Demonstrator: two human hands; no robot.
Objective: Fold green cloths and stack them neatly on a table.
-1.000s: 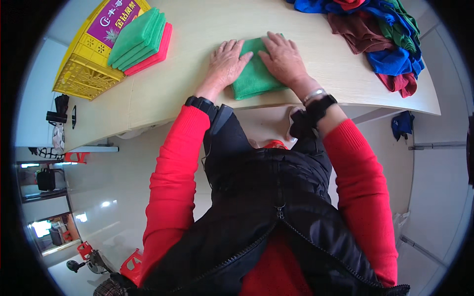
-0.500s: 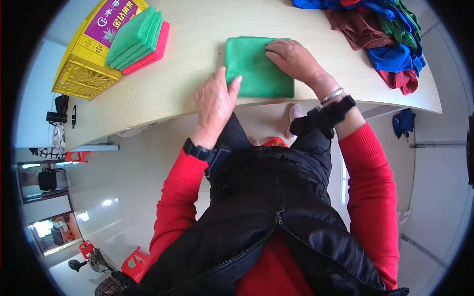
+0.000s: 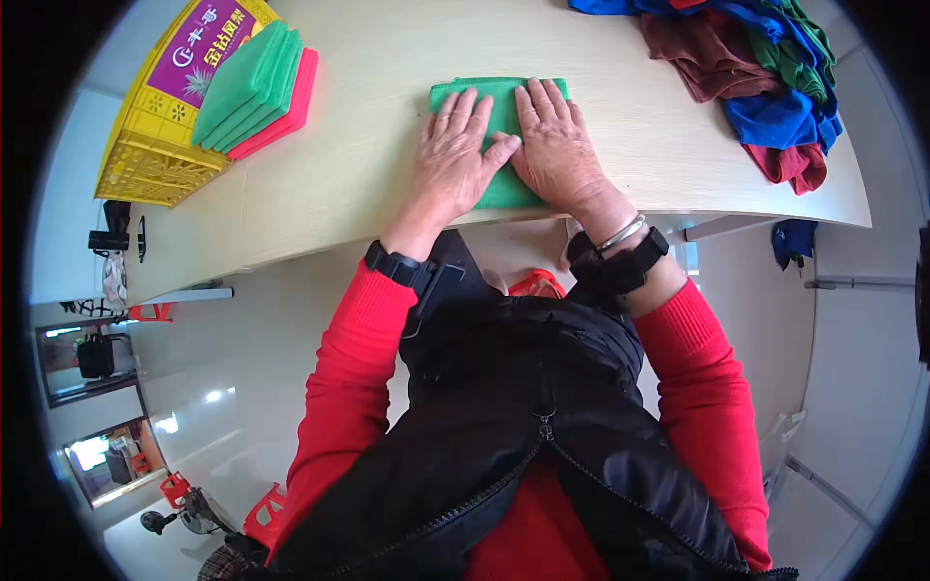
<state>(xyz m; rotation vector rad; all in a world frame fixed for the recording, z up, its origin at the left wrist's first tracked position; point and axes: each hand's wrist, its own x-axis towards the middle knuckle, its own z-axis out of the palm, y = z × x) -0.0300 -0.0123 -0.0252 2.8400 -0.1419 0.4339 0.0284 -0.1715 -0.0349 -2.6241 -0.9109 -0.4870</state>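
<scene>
A folded green cloth (image 3: pixel 508 196) lies at the near edge of the table in front of me. My left hand (image 3: pixel 455 155) rests flat on its left half, fingers stretched toward the far edge. On the right half my right hand (image 3: pixel 557 155) lies flat too, its fingers slightly apart. The two thumbs meet near the cloth's middle. Both palms hide much of the cloth; its far edge and a strip at the near side show.
At the far left, a stack of folded green cloths (image 3: pixel 254 87) sits on folded red cloth (image 3: pixel 291 116), beside a yellow plastic crate (image 3: pixel 160 160). A loose heap of blue, brown, green and red cloths (image 3: pixel 775 116) covers the table's (image 3: pixel 349 107) far right.
My left hand has moved from the cloth's left edge onto it. My right hand has slid inward and flattened. The cloth now looks narrower, its right edge further left.
</scene>
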